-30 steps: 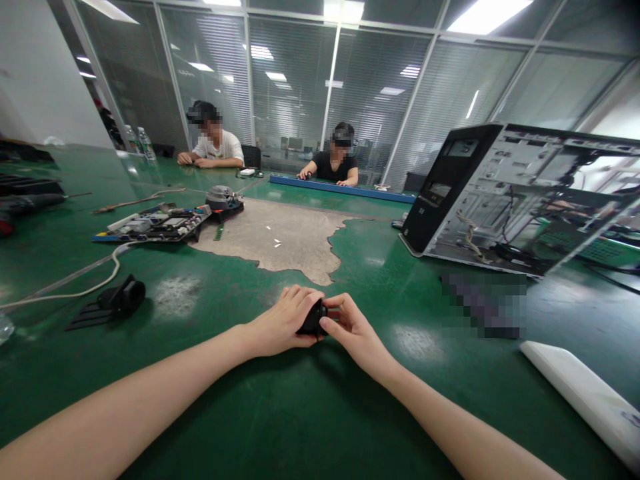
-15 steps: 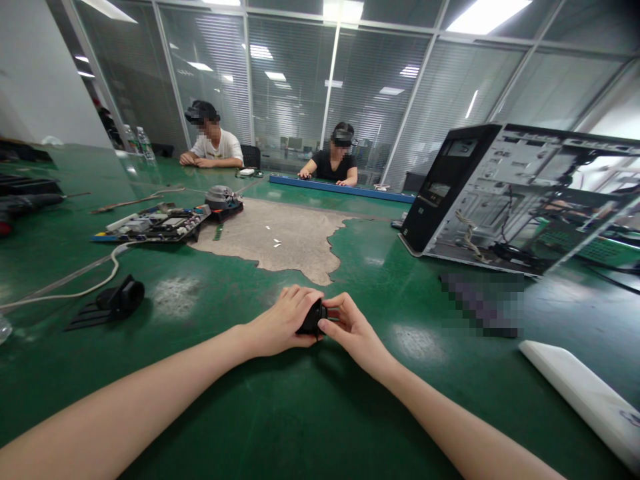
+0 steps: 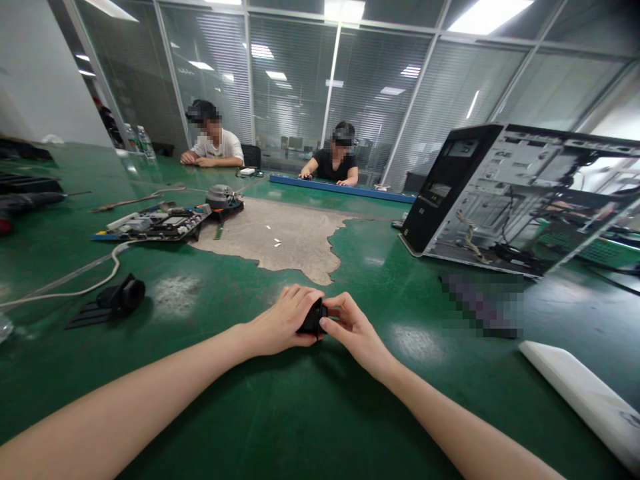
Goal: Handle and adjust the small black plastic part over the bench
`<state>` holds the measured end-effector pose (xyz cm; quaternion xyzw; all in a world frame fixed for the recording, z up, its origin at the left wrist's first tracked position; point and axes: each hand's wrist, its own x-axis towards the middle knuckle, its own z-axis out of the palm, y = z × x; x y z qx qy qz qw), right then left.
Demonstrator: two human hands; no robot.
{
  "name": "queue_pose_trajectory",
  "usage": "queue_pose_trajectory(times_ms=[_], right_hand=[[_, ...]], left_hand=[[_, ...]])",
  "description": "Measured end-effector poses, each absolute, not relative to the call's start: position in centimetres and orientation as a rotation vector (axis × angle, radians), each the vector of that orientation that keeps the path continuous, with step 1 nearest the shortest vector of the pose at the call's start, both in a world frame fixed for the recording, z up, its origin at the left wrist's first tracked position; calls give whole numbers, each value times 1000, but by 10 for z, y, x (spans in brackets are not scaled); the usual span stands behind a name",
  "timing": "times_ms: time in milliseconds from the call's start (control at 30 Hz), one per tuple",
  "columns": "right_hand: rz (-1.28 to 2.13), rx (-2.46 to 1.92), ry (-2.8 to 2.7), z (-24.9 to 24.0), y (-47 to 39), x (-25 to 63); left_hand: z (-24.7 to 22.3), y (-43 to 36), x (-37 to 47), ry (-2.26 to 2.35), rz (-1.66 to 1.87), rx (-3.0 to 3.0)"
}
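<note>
A small black object (image 3: pixel 311 319) is held between my two hands just above the green table (image 3: pixel 280 413), near the middle of the view. My left hand (image 3: pixel 285 319) wraps over its left side, fingers on top and thumb below. At its right edge, the thumb and fingers of my right hand (image 3: pixel 350 328) pinch it. Much of the object is hidden by my fingers, so its exact kind cannot be made out. To the left, a black plastic part with a round end (image 3: pixel 123 298) lies on the table.
A circuit board (image 3: pixel 155 223) and a metal fan-like part (image 3: pixel 223 197) sit at the left. An open computer case (image 3: pixel 490 200) stands at the right, with a white block (image 3: pixel 575 393) nearer. Two people (image 3: pixel 215 147) (image 3: pixel 337 160) sit across the table.
</note>
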<state>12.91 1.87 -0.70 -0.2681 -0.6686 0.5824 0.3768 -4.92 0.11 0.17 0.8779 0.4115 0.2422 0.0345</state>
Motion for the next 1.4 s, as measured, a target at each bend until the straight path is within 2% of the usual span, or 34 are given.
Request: queue_pose_trajectory(times_ms=[1400], right_hand=[[1472, -703, -1756, -7, 17, 128]], left_hand=[[2, 1, -50, 1273, 745, 2696]])
